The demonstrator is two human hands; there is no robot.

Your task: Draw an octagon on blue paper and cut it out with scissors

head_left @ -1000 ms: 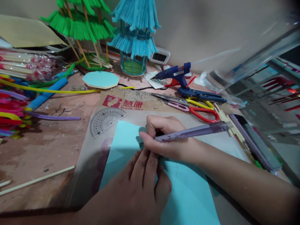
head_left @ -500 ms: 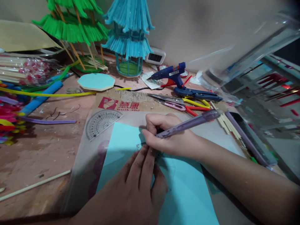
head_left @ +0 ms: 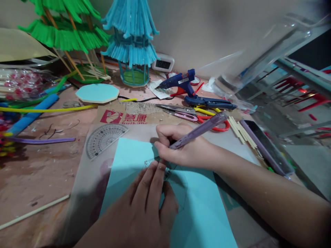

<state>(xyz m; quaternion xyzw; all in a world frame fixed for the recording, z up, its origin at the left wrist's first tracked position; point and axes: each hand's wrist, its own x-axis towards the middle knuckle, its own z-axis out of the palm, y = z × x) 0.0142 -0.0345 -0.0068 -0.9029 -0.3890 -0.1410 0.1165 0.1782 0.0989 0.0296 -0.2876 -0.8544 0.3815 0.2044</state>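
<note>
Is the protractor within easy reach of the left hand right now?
Probably yes: the protractor lies uncovered just left of the blue paper that the left hand presses.

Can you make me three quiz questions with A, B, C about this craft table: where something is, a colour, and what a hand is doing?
1. Where is the protractor?
A. left of the blue paper
B. under the glue gun
C. on the phone
2. What colour is the pen?
A. green
B. purple
C. orange
3. What is the right hand doing?
A. lying open
B. gripping the pen
C. holding scissors

Answers: A, it lies beside the sheet's left edge; B, its barrel is purple; B, fingers wrap it while the left hand presses the paper.
</note>
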